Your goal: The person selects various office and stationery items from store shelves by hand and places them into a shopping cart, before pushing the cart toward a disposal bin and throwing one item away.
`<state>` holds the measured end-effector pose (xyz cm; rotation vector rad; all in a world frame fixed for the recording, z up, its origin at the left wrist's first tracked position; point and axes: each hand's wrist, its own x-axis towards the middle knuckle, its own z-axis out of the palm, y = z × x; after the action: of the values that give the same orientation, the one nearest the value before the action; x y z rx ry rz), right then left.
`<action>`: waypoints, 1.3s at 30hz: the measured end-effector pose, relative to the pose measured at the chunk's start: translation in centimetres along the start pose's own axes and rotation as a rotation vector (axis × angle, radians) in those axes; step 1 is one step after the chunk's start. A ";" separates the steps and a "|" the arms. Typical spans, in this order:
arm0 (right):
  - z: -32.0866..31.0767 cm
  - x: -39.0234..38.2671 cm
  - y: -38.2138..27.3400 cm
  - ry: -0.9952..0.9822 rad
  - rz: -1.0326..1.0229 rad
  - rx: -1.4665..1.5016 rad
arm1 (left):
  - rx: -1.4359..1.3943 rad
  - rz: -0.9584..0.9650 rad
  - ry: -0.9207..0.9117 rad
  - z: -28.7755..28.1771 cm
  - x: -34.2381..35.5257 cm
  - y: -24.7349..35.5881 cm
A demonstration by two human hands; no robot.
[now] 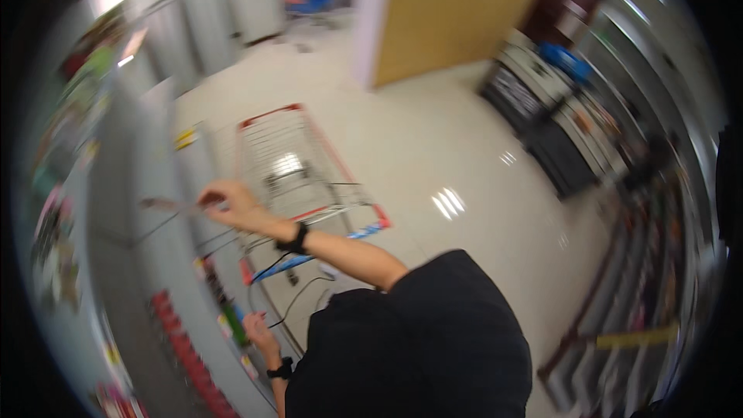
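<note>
My right hand [232, 206] reaches out over the grey shelf [147, 263] on the left, its fingers curled into a pinch. A thin, blurred reddish strip [160, 203] shows just beyond the fingertips; I cannot make out what it is. Lower down, my left hand [261, 331] is beside the shelf's front edge, close to a green item [233, 323]. Its fingers are smeared, so what they do is unclear. Each wrist wears a black band. A row of red packs [186, 348] stands on the shelf.
Beyond my right arm stands a wire shopping cart [290, 159] with red trim and a blue handle. A black cable [298, 299] hangs near its handle. Dark crates [557, 155] and tiered racks [619, 340] line the right side. A yellow-brown panel [457, 15] stands at the back.
</note>
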<state>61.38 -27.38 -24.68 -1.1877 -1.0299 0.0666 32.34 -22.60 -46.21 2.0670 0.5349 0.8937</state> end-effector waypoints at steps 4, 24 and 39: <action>5.5 -0.3 -7.0 -0.115 -0.242 -0.183 | 0.178 -0.020 0.044 -4.2 -2.7 3.2; 37.2 -0.3 -29.1 -1.067 -1.030 -0.453 | 0.163 -0.268 0.350 -7.9 -17.7 11.3; 9.0 -2.2 -14.2 -0.583 -0.306 -0.160 | -0.039 -0.336 0.370 -7.4 -18.5 9.1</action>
<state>47.55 -28.04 -14.96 -1.1662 -1.7482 0.0945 15.11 -35.84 -43.23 1.7113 1.0194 1.0746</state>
